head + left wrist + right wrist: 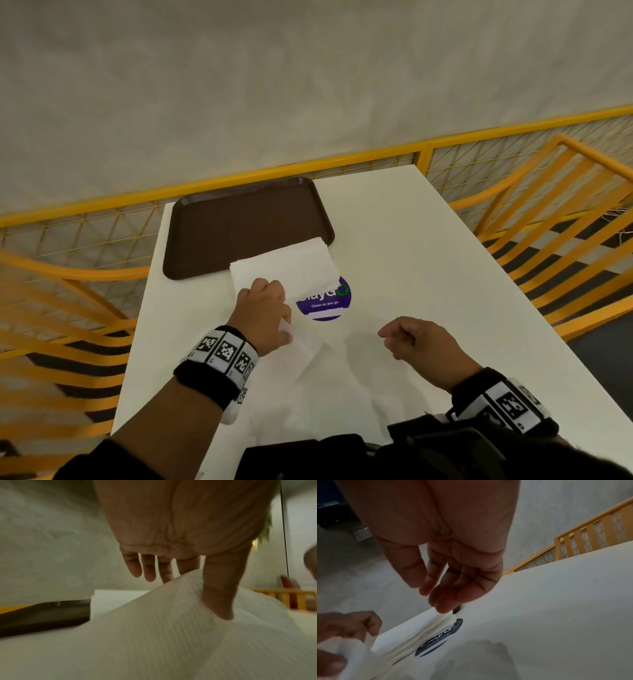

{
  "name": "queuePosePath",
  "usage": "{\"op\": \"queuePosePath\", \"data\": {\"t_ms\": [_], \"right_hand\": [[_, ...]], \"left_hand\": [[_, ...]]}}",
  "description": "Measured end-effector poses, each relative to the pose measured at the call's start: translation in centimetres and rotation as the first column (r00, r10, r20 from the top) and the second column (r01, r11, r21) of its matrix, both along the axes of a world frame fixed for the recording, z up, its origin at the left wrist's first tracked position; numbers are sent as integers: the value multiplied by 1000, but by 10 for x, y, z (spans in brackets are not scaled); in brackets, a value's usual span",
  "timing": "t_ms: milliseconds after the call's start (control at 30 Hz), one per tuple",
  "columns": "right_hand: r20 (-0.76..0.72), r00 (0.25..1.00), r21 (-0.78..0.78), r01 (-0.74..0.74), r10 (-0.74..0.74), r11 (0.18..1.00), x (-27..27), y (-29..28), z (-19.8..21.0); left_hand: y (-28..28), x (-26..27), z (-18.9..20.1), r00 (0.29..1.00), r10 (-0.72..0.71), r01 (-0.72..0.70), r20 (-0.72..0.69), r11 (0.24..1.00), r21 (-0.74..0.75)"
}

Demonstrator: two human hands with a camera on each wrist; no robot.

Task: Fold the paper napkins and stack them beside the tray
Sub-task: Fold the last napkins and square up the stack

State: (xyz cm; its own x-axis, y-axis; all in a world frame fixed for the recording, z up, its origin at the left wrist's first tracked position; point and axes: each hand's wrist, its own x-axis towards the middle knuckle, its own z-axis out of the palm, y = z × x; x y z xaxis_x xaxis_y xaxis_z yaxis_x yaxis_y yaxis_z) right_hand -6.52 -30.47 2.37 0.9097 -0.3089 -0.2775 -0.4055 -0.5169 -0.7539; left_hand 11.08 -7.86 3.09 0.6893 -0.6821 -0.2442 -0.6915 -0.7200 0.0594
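Left hand (263, 313) pinches a napkin (154, 635) by the stack (284, 265); right hand (416, 339) hovers loosely curled, apart.

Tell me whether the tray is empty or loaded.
Empty. The tray's brown surface is bare in the head view; only the napkin stack overlaps its near corner.

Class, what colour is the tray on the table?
Dark brown tray, clearest in the head view.

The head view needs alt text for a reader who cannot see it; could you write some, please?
A left hand holds a napkin over a white table, by a napkin stack overlapping a brown tray. The right hand hovers, holding nothing.
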Motion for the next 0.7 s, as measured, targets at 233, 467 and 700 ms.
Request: {"op": "queuePosePath", "data": {"t_ms": [233,467,700], "right_hand": [[70,975,294,-224,213,929,8,22,25],[251,964,208,-144,89,967,20,46,64],[326,931,542,-43,-163,839,11,27,79]], "left_hand": [[4,-21,81,916,-89,-137,-390,846,-515],[11,-28,100,833,-62,-434,-550,543,-719],[41,-28,59,395,-171,-827,-903,361,-430]]}}
